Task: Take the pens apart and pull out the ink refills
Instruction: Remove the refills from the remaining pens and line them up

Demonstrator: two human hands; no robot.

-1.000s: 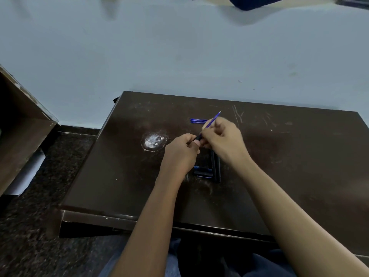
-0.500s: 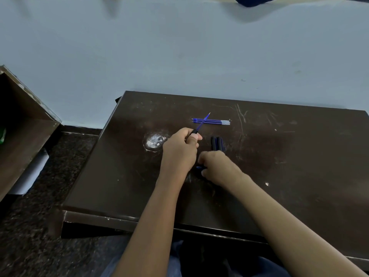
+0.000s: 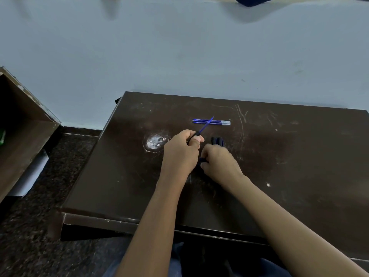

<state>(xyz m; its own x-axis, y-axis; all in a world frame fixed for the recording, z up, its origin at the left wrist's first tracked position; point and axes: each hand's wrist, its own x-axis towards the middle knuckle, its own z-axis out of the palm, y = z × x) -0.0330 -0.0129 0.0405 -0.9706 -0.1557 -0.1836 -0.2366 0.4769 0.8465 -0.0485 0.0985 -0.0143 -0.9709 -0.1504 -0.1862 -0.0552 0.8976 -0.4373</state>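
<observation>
The left hand point(image 3: 182, 151), just to the right of the pale worn patch point(image 3: 155, 141) on the table point(image 3: 299, 166), had its fingers and thumb curled tight round a black pen front point(image 3: 196, 134), from which a thin blue refill point(image 3: 207, 122) stuck out, slanting up and away from the patch. Its free tip crossed over the three loose refills point(image 3: 211, 121) that lay side by side on the table, beyond the patch and to its right. The right hand point(image 3: 219, 163) sat farther right of the patch and nearer the person, fingers curled down over dark pen parts, with a small blue-ended piece point(image 3: 202, 160) showing at the thumb; whether it pinched that piece or only rested on it could not be told. Two dark barrels point(image 3: 217, 140) poked out past its knuckles. The step in hand looked to be freeing this refill from the pen front. To do it well, the right hand would pinch the refill close to the black piece and draw it straight along its own line, since a sideways tug would likely bend so thin a tube. The left should hold firm without twisting, and the freed refill would best join the three beyond the patch.
</observation>
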